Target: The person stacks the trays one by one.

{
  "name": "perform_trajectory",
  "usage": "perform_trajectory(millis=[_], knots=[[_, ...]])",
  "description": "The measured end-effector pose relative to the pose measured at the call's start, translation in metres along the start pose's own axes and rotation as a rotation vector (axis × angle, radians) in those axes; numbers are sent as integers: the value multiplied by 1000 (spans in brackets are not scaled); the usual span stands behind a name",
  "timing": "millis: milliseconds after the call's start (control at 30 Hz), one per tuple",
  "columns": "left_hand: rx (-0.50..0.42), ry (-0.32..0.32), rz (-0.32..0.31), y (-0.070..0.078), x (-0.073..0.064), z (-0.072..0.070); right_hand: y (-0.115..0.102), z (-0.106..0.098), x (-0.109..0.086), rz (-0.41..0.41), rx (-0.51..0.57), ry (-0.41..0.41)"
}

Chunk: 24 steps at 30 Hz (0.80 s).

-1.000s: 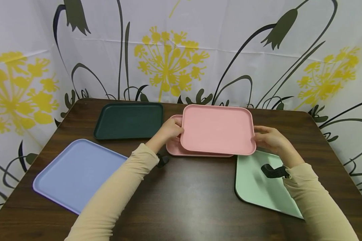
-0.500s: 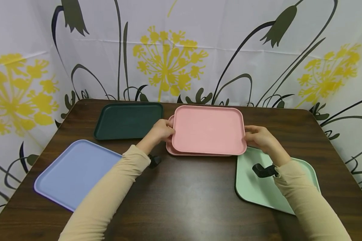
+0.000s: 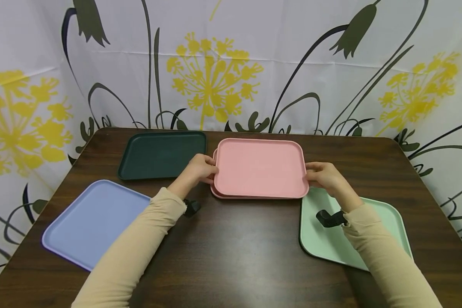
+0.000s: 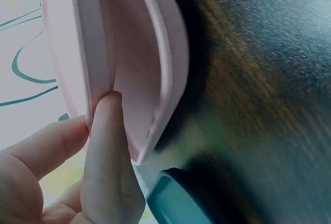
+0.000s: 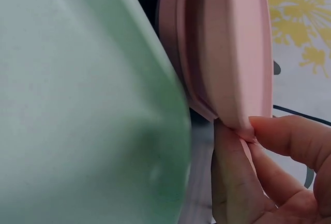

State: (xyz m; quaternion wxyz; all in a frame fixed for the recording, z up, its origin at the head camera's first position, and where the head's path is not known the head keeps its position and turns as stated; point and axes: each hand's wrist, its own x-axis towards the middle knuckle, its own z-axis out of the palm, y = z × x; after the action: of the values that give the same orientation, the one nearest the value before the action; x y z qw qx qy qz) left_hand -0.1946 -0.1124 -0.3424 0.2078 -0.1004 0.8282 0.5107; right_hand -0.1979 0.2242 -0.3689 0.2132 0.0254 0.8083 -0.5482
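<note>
A pink tray (image 3: 259, 169) is held at its two short ends, just above a second pink tray (image 3: 213, 190) on the table. My left hand (image 3: 198, 169) pinches its left end, thumb on the rim and fingers underneath, as the left wrist view shows. At the opposite end my right hand (image 3: 325, 176) pinches the rim between thumb and fingers. In the right wrist view a narrow gap separates the upper tray (image 5: 227, 53) from the lower tray (image 5: 173, 38). The upper one covers most of the lower one.
On the brown table (image 3: 231, 256), a dark green tray (image 3: 163, 154) lies at the back left and a blue tray (image 3: 96, 222) at the front left. A light green tray (image 3: 331, 239) lies under my right forearm. A flower-patterned cloth (image 3: 231, 77) hangs behind.
Both hands have moved left with the upper pink tray, and it has come down. It now lines up more closely over the lower pink tray. The other trays stay where they were.
</note>
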Motion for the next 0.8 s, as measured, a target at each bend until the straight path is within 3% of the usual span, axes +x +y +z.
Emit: perform_trajectory(millis=[800], knots=[[-14, 55, -5, -16, 6, -6, -1, 16, 12, 40, -56, 55]])
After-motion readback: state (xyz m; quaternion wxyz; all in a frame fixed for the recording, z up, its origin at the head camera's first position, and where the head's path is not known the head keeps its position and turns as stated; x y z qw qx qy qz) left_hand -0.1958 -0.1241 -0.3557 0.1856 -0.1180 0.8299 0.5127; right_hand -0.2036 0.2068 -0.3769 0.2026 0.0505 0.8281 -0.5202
